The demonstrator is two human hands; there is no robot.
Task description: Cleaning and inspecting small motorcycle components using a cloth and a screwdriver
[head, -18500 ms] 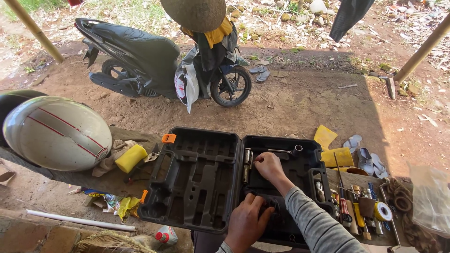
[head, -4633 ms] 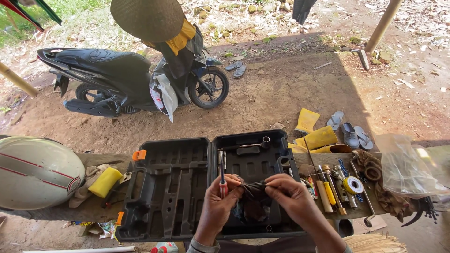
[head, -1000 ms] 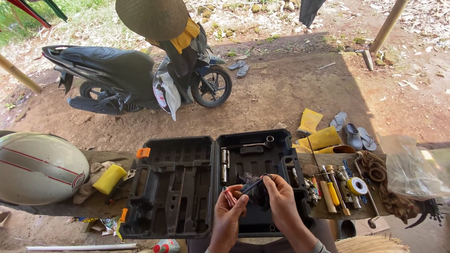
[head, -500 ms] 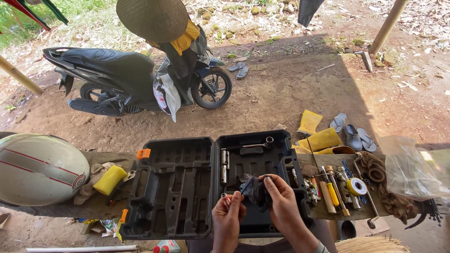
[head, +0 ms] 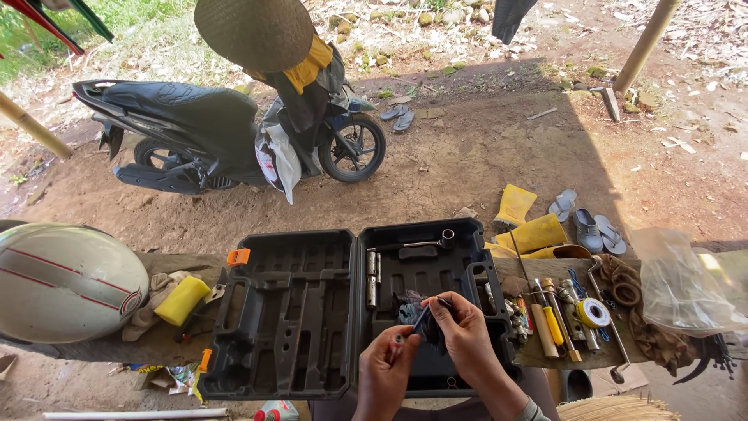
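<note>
Both hands hover over the open black tool case. The left hand's grip pinches a small metal bit; just right, the right hand's grip closes around a dark tool.

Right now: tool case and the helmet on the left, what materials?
Tool case: looks like black moulded plastic, matte, with shaped recesses and orange latches. Helmet: glossy hard shell, pale with red stripes, sheen suggests painted plastic; cannot confirm.
</note>
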